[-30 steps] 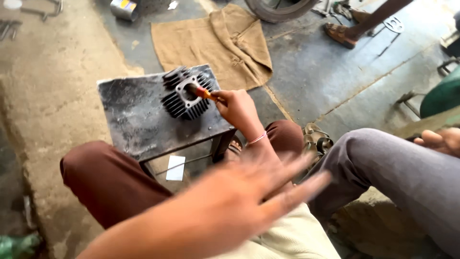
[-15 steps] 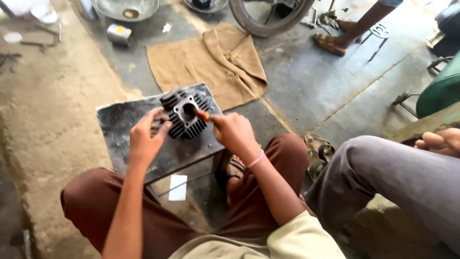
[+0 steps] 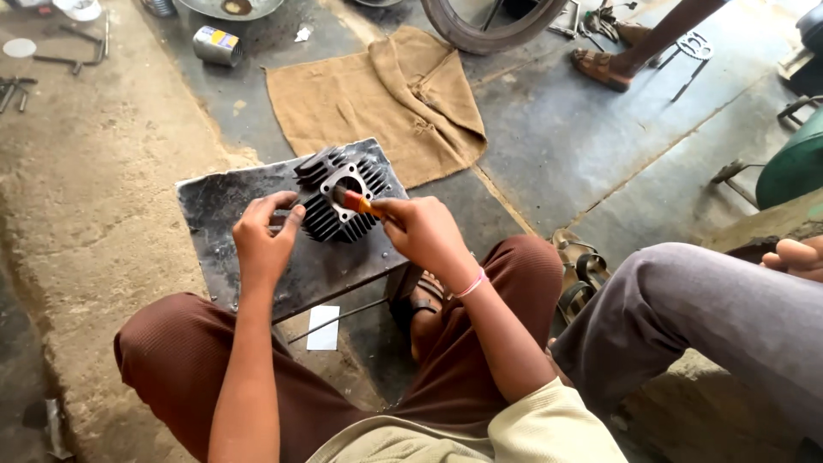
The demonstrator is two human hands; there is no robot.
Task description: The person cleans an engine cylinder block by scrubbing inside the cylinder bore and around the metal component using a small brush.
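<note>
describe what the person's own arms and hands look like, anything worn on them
Both hands are bare, with no gloves: the left hand and the right hand. Both forearms are bare too. A thin pink band circles the right wrist; nothing shows on the left wrist. A pale cream sleeve shows near the right upper arm. No rings or watch can be made out.

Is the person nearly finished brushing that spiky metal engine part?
Done: the engine part sits on the small metal table. In hand: the left hand steadies it while the right hand works a brush at its middle hole. How much brushing is left, the picture can't show.
</note>
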